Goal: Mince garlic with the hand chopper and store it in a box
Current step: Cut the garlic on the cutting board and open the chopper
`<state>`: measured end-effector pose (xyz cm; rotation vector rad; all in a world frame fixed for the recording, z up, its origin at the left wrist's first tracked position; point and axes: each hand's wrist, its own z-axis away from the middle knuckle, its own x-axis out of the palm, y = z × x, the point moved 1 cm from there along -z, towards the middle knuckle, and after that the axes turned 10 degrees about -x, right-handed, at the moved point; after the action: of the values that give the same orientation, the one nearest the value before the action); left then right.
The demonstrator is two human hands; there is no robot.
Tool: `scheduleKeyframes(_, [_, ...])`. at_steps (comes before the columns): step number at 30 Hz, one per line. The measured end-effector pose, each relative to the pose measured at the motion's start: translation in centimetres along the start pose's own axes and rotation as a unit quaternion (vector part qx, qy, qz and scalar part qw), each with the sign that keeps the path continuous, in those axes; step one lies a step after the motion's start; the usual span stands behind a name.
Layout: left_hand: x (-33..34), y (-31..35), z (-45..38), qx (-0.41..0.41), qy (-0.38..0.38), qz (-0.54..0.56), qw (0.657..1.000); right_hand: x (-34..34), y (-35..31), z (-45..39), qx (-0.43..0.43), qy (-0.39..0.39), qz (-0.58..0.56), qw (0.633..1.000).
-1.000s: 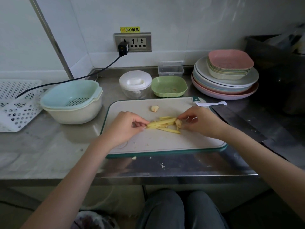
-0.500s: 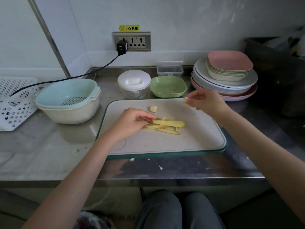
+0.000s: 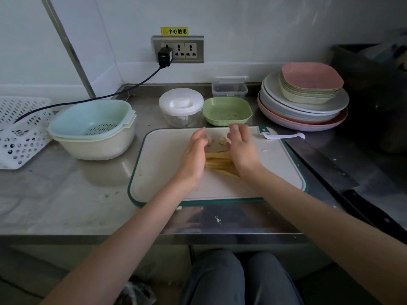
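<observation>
Both hands, L (image 3: 193,155) & R (image 3: 242,150), fingers straight, cupped round garlic cloves (image 3: 222,140) + peels (image 3: 218,162). Risk: peels swept along w/ cloves into chopper (image 3: 181,106).

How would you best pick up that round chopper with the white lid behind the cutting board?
Probably by the white lid's rim on the round clear-bowled hand chopper, with a hand coming down from above and fingers spread across it. It stands upright, and the green square dish sits close on its right, so a sideways approach from there looks cramped.
</observation>
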<state>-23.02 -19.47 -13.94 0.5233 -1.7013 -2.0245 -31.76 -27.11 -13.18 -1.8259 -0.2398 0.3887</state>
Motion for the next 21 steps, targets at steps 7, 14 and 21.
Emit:
scheduleKeyframes(7, [-1.2, -0.3, 0.0, 0.147, -0.111, -0.412, 0.893, -8.6, 0.7, -2.6, -0.095, 0.034, 0.137, 0.985])
scheduleKeyframes(14, [-0.2, -0.3, -0.7, 0.226, -0.053, -0.396, 0.888, -14.4, -0.2, -2.6, -0.104, -0.016, 0.327, 0.939])
scheduleKeyframes(21, [0.0, -0.2, -0.5, 0.197, -0.045, -0.369, 0.907, -20.1, -1.5, 3.4, 0.144, -0.109, 0.562, 0.807])
